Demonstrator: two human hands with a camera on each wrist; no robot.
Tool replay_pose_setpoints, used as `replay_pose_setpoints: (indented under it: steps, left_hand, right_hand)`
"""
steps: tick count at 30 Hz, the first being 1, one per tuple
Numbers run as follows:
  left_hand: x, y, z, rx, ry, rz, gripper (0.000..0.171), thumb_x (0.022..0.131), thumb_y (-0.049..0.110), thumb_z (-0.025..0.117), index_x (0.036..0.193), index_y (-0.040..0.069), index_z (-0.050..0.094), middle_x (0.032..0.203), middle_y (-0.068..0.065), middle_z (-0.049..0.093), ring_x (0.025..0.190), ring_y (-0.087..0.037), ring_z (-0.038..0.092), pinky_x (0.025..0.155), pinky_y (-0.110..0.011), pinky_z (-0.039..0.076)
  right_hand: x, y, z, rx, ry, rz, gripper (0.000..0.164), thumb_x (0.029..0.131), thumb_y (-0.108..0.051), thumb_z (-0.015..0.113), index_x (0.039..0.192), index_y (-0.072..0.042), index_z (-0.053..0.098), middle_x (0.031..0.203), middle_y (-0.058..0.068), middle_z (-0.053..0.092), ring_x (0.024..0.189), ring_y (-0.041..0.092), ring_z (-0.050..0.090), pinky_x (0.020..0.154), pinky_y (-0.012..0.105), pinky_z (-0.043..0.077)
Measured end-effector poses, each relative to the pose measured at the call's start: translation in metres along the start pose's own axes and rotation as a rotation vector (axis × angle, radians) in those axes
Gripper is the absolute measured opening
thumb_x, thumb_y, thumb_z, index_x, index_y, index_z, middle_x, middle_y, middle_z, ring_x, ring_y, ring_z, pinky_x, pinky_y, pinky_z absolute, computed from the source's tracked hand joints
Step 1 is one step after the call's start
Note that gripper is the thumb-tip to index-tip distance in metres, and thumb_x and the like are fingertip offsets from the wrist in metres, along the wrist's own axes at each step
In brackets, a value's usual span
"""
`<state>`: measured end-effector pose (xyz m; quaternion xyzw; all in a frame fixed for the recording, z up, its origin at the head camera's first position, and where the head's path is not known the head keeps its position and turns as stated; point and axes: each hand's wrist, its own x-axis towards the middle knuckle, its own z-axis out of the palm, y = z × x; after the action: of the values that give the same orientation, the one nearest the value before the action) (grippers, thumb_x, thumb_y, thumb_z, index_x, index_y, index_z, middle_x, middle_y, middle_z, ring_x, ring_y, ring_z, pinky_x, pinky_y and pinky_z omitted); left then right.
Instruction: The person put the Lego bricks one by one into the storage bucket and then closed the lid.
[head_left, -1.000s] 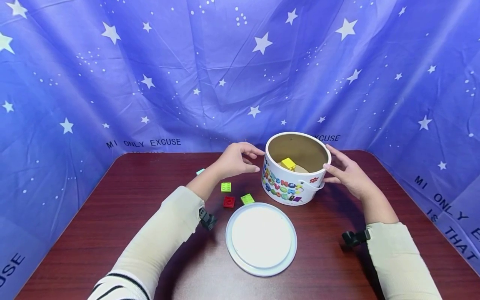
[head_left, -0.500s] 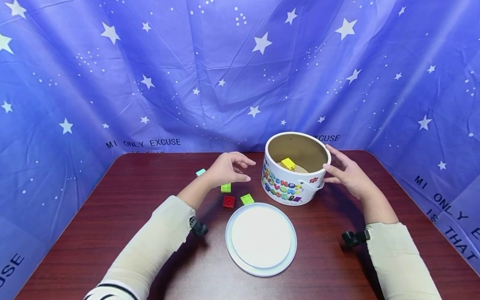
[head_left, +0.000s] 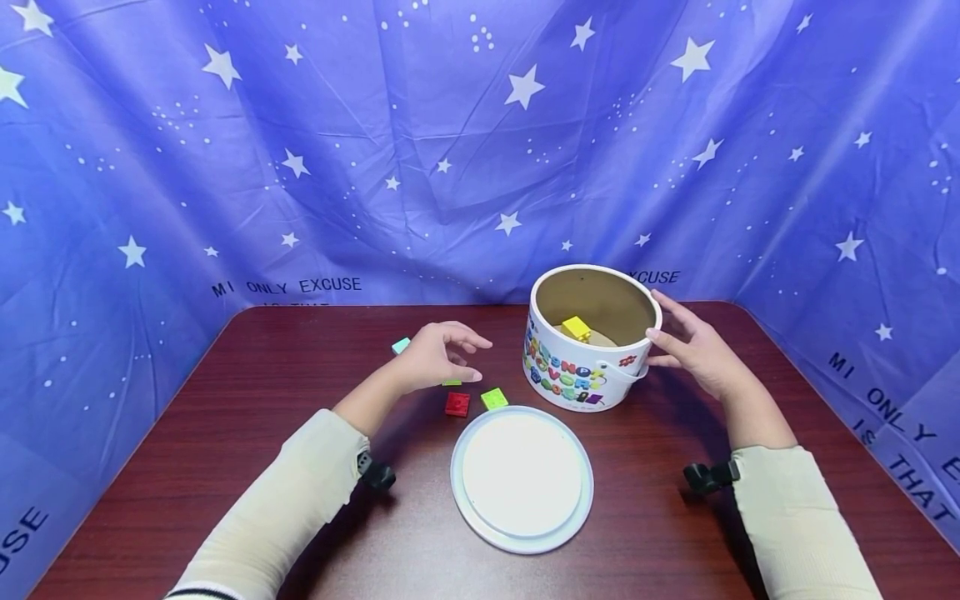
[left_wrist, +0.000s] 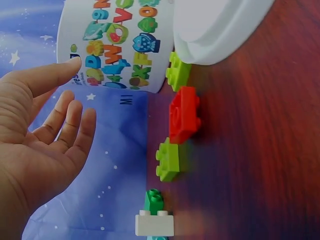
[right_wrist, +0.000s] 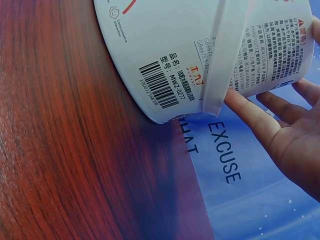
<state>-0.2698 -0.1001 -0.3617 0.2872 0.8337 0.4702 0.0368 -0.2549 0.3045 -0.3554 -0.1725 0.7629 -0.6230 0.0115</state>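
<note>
A white bucket (head_left: 566,367) printed with colourful letters stands upright, its top uncovered. Inside it lies a yellow building block (head_left: 576,327). My right hand (head_left: 697,354) touches the bucket's right side and rim, fingers spread and fairly straight; the right wrist view has one fingertip by the white handle (right_wrist: 225,60). With nothing in its fingers, my left hand (head_left: 431,358) hovers left of the bucket, over the loose blocks. Below it are a red block (head_left: 457,405) and a lime block (head_left: 494,399); another lime block (left_wrist: 168,160) is mostly hidden by the hand in the head view.
The round white lid (head_left: 522,533) lies flat in front of the bucket. Farther left sits a teal block (head_left: 401,345); the left wrist view also has a white block (left_wrist: 155,225) and a green block (left_wrist: 154,201). A starry blue curtain (head_left: 420,142) hangs behind the table.
My left hand has drawn away from the bucket's left side, moving left and nearer to me, over the blocks. The right hand, bucket and lid have stayed in place.
</note>
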Motion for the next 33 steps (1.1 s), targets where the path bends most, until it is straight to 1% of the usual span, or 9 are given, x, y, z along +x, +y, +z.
replay_pose_setpoints:
  steps: [6, 11, 13, 16, 18, 21, 25, 29, 33]
  left_hand:
    - [-0.008, -0.007, -0.001, 0.003, -0.015, 0.012, 0.042, 0.072, 0.001, 0.084, 0.112, 0.008, 0.074, 0.112, -0.01, 0.064, 0.103, -0.035, 0.059, 0.083, -0.035, 0.056]
    - [-0.017, -0.014, -0.001, 0.044, -0.027, -0.005, 0.042, 0.073, 0.005, 0.085, 0.113, 0.009, 0.074, 0.111, -0.004, 0.064, 0.103, -0.027, 0.059, 0.082, -0.032, 0.056]
    - [-0.02, -0.017, 0.0, 0.031, -0.03, -0.02, 0.043, 0.073, 0.005, 0.085, 0.114, 0.008, 0.073, 0.113, -0.004, 0.064, 0.104, -0.026, 0.058, 0.081, -0.035, 0.056]
    - [-0.023, -0.021, 0.0, -0.006, -0.029, -0.04, 0.045, 0.072, 0.003, 0.085, 0.115, 0.004, 0.072, 0.115, -0.007, 0.064, 0.107, -0.03, 0.058, 0.081, -0.037, 0.056]
    - [-0.025, -0.025, 0.0, -0.022, -0.027, -0.057, 0.047, 0.071, 0.002, 0.085, 0.116, 0.002, 0.071, 0.116, -0.009, 0.064, 0.108, -0.032, 0.057, 0.08, -0.036, 0.056]
    - [-0.029, -0.029, 0.0, -0.021, -0.032, -0.07, 0.047, 0.072, 0.001, 0.084, 0.117, 0.0, 0.07, 0.116, -0.013, 0.065, 0.106, -0.035, 0.058, 0.078, -0.032, 0.056]
    - [-0.033, -0.035, 0.001, -0.012, -0.051, -0.085, 0.047, 0.072, 0.003, 0.084, 0.116, 0.0, 0.07, 0.115, -0.015, 0.066, 0.104, -0.034, 0.061, 0.078, -0.03, 0.056]
    - [-0.036, -0.04, 0.002, -0.011, -0.069, -0.085, 0.046, 0.072, 0.002, 0.084, 0.116, 0.0, 0.07, 0.115, -0.014, 0.068, 0.104, -0.03, 0.063, 0.079, -0.031, 0.057]
    - [-0.039, -0.045, 0.003, 0.004, -0.077, -0.082, 0.045, 0.072, 0.003, 0.085, 0.115, 0.0, 0.07, 0.114, -0.012, 0.069, 0.102, -0.027, 0.064, 0.077, -0.03, 0.057]
  right_hand:
    - [0.0, 0.0, 0.0, 0.004, 0.0, -0.006, 0.068, 0.1, -0.006, 0.051, 0.156, -0.003, 0.012, 0.141, 0.039, 0.025, 0.101, 0.004, 0.059, 0.075, 0.036, 0.058]
    - [-0.001, 0.0, 0.0, 0.005, 0.0, -0.009, 0.068, 0.1, -0.006, 0.052, 0.156, -0.003, 0.012, 0.141, 0.039, 0.025, 0.101, 0.004, 0.059, 0.075, 0.036, 0.058]
    - [-0.001, 0.0, 0.001, 0.004, 0.001, -0.011, 0.068, 0.1, -0.006, 0.052, 0.156, -0.003, 0.013, 0.141, 0.039, 0.025, 0.101, 0.004, 0.059, 0.075, 0.036, 0.058]
    - [-0.001, 0.0, 0.0, 0.001, 0.001, -0.014, 0.068, 0.1, -0.006, 0.052, 0.156, -0.003, 0.013, 0.14, 0.039, 0.025, 0.101, 0.004, 0.059, 0.075, 0.035, 0.058]
    - [0.0, 0.0, 0.0, 0.0, 0.001, -0.015, 0.068, 0.1, -0.006, 0.052, 0.156, -0.003, 0.013, 0.14, 0.039, 0.026, 0.101, 0.004, 0.059, 0.075, 0.035, 0.058]
    - [0.0, 0.001, 0.0, -0.005, 0.002, -0.013, 0.068, 0.1, -0.006, 0.051, 0.156, -0.003, 0.013, 0.14, 0.038, 0.026, 0.101, 0.004, 0.059, 0.075, 0.034, 0.058]
    - [0.0, 0.002, -0.001, -0.012, 0.003, -0.009, 0.067, 0.1, -0.006, 0.051, 0.156, -0.003, 0.012, 0.141, 0.039, 0.025, 0.101, 0.003, 0.059, 0.075, 0.034, 0.058]
    - [0.0, 0.001, -0.001, -0.015, 0.003, -0.007, 0.068, 0.1, -0.006, 0.051, 0.156, -0.004, 0.013, 0.141, 0.038, 0.026, 0.101, 0.004, 0.06, 0.075, 0.035, 0.058]
    - [0.0, 0.001, 0.0, -0.014, 0.002, -0.006, 0.068, 0.1, -0.006, 0.051, 0.156, -0.004, 0.013, 0.14, 0.037, 0.027, 0.101, 0.005, 0.06, 0.075, 0.036, 0.058]
